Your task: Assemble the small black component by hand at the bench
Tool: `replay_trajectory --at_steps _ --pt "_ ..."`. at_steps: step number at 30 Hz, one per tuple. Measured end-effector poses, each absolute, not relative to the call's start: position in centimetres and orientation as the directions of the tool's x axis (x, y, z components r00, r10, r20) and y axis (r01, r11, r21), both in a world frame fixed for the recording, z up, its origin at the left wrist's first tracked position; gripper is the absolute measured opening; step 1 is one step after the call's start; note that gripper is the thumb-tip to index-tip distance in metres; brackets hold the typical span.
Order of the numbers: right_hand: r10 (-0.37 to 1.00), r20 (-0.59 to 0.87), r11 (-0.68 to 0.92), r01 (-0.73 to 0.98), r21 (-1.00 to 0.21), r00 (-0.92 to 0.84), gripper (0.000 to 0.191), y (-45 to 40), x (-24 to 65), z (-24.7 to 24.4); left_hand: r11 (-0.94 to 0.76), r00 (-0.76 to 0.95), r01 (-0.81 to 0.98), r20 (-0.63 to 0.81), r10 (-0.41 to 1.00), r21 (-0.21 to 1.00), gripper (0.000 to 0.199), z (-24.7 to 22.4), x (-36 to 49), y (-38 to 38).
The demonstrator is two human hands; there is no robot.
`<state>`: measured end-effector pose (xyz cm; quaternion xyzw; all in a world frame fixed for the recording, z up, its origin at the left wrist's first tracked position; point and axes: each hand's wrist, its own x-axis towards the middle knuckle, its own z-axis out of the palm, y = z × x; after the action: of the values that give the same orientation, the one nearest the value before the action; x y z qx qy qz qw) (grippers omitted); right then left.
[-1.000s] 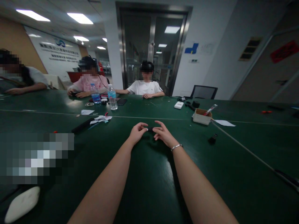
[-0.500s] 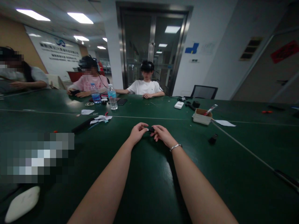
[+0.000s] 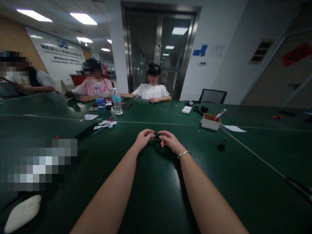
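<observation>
A small dark object with a light metallic end is held between my two hands, above the green table. My left hand pinches its light left end between thumb and fingers. On its dark right end, the fingers of my right hand are closed. A silvery bracelet circles my right wrist. What exactly the object is cannot be made out.
Beyond my hands stand two water bottles. A small box holding tools and a black piece are on the right. Crumpled paper lies left, a white object nearer me. Three people sit across the table.
More of the dark object shows between my hands, and my right fingers have shifted on it. At the far left, two people have moved their hands slightly.
</observation>
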<state>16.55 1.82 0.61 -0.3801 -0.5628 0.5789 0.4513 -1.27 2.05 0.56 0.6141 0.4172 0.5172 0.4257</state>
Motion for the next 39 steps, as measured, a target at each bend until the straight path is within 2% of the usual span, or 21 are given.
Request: replay_trajectory --at_steps 5,8,12,19,26,29,31,34,39 --pt "0.937 0.094 0.049 -0.140 -0.989 -0.338 0.029 1.47 16.92 0.73 -0.236 0.154 0.094 0.220 0.963 0.967 0.030 -0.13 -1.31 2.46" --pt "0.944 0.089 0.046 -0.142 -0.989 -0.318 0.029 1.54 16.83 0.69 -0.223 0.111 0.074 0.215 0.970 0.972 0.027 -0.02 -1.16 2.30" --pt "0.965 0.059 0.018 -0.162 -0.987 -0.255 0.024 1.68 16.71 0.61 -0.209 0.145 0.037 0.202 0.969 0.977 0.021 0.46 -1.04 1.88" --pt "0.964 0.063 0.005 -0.218 -0.976 -0.259 0.022 1.38 16.82 0.78 -0.211 0.179 0.111 0.189 0.966 0.971 0.026 0.32 -1.24 1.92" --pt "0.952 0.062 -0.003 -0.212 -0.977 -0.299 0.021 1.28 16.78 0.86 -0.272 0.190 0.330 0.219 0.957 0.904 0.050 0.10 -1.37 2.03" --pt "0.956 0.051 -0.011 -0.208 -0.978 -0.288 0.020 1.32 16.72 0.88 -0.247 0.176 0.326 0.198 0.964 0.913 0.055 0.03 -1.33 2.08" --pt "0.962 0.036 -0.020 -0.203 -0.979 -0.271 0.020 1.35 16.69 0.92 -0.227 0.155 0.275 0.190 0.969 0.934 0.048 0.02 -1.34 2.13" --pt "0.967 0.019 -0.035 -0.206 -0.978 -0.255 0.019 1.34 16.67 1.01 -0.279 0.123 0.222 0.257 0.959 0.934 0.030 0.04 -1.46 2.15" --pt "0.964 0.021 -0.034 -0.201 -0.979 -0.266 0.018 1.32 16.70 1.06 -0.337 0.177 0.141 0.311 0.934 0.931 0.026 0.11 -1.35 1.91"
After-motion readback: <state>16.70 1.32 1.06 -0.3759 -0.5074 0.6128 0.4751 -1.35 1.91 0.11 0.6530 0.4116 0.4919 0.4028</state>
